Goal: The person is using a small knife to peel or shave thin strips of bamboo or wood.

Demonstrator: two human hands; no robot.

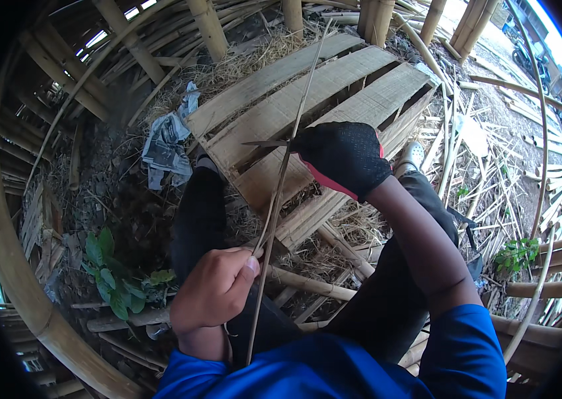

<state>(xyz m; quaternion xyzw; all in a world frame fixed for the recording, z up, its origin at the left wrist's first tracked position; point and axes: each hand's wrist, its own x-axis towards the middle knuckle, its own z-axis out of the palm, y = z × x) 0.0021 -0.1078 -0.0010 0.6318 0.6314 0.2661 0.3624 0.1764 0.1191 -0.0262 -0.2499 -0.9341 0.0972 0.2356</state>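
My bare left hand (214,292) pinches a long thin bamboo strip (301,113) low down, between thumb and fingers. The strip runs up and to the right, past the wooden pallet (360,93). My right hand (342,156), in a black glove with a red cuff, grips a knife whose dark blade (264,143) points left and meets the strip. A thin sliver curls off the strip just above my left hand. Both hands work over my knees in dark trousers.
Thick bamboo poles (208,26) stand behind the pallet and a curved one arcs along the left. Crumpled newspaper (168,143) lies on the dirt, green leaves (105,272) at lower left. Bamboo slivers and offcuts (473,139) litter the ground at right.
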